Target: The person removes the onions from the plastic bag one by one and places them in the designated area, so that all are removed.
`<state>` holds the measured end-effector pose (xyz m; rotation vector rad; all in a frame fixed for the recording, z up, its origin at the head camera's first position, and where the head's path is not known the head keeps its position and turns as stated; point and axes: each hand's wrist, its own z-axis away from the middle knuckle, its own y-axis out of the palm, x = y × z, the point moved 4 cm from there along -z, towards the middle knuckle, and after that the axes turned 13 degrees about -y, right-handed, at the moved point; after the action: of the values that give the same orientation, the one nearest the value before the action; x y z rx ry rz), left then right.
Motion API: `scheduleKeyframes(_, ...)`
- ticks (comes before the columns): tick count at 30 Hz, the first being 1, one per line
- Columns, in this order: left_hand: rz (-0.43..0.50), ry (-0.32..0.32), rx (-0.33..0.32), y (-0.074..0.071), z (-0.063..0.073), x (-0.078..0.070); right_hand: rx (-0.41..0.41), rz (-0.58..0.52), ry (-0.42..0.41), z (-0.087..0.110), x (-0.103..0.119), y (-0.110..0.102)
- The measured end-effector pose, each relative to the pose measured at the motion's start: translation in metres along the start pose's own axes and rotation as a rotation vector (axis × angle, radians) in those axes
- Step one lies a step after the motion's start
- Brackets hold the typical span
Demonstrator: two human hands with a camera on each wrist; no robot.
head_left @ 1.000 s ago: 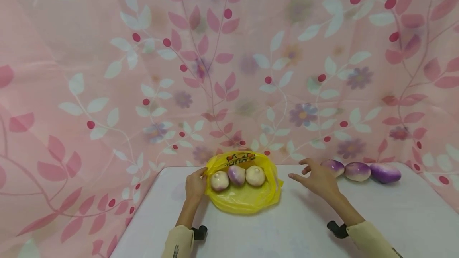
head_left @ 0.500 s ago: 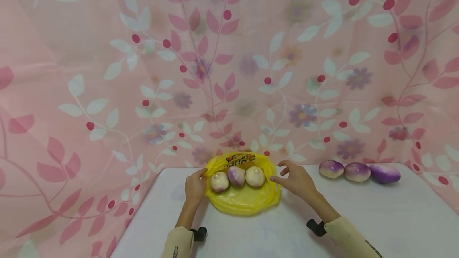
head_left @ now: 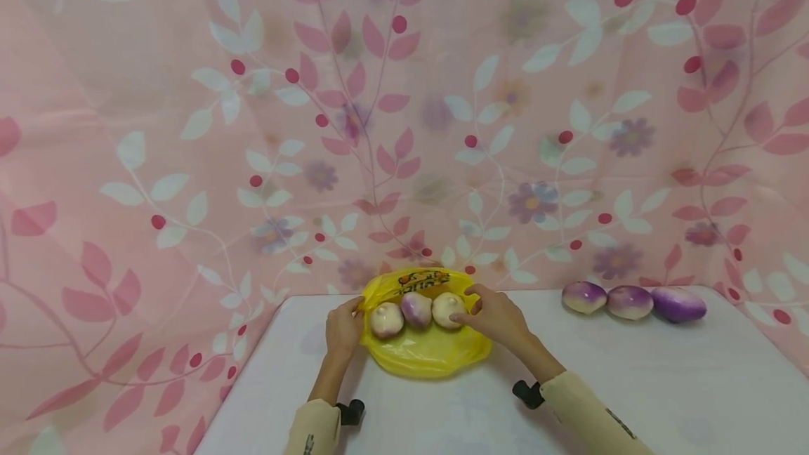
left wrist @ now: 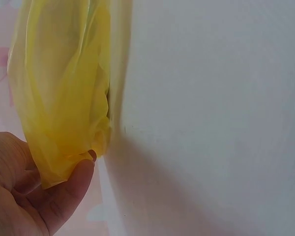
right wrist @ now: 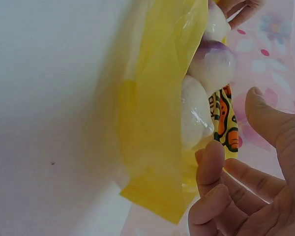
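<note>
A yellow plastic bag [head_left: 423, 360] lies with its mouth spread on the white table. Three white-and-purple turnips sit in it: a left one [head_left: 387, 321], a middle one [head_left: 416, 310] and a right one [head_left: 446, 310]. My left hand [head_left: 344, 328] pinches the bag's left edge between thumb and fingers, as the left wrist view shows. My right hand [head_left: 499, 314] reaches over the bag's right rim, one fingertip overlapping the right turnip in the head view. In the right wrist view its thumb stands well apart from its loosely bent fingers, beside the right turnip [right wrist: 194, 113].
Three more purple-and-white vegetables stand in a row at the table's back right: two rounded ones, left [head_left: 584, 298] and middle [head_left: 630, 302], and a longer, deeper purple one [head_left: 678, 305]. A pink floral cloth [head_left: 404, 125] hangs behind the table [head_left: 632, 385].
My right hand has moved left from beside the row of vegetables to the bag's right rim and the right turnip. The left hand keeps its hold on the bag.
</note>
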<state>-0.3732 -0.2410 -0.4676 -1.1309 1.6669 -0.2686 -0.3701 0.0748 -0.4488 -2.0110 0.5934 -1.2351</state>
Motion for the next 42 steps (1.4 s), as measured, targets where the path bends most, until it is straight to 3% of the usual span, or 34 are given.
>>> scheduleKeyframes(11, -0.002, 0.004, -0.005, 0.001, 0.000, 0.002, 0.096, 0.032, 0.048, -0.011, 0.009, 0.013)
scheduleKeyframes(18, -0.003, -0.014, 0.015, 0.003, 0.001, 0.003, 0.168, 0.007, 0.034, -0.013, 0.013, 0.021)
scheduleKeyframes(24, -0.007, -0.028, 0.028, 0.004, 0.001, 0.004, 0.179, 0.015, 0.026, -0.010, 0.017, 0.020)
scheduleKeyframes(33, -0.005, -0.010, 0.017, 0.005, -0.001, 0.006, 0.178, 0.116, 0.033, -0.011, 0.019, 0.020)
scheduleKeyframes(42, -0.009, -0.025, 0.029, 0.004, 0.000, 0.006, 0.198, 0.087, 0.024, -0.005, 0.019, 0.025)
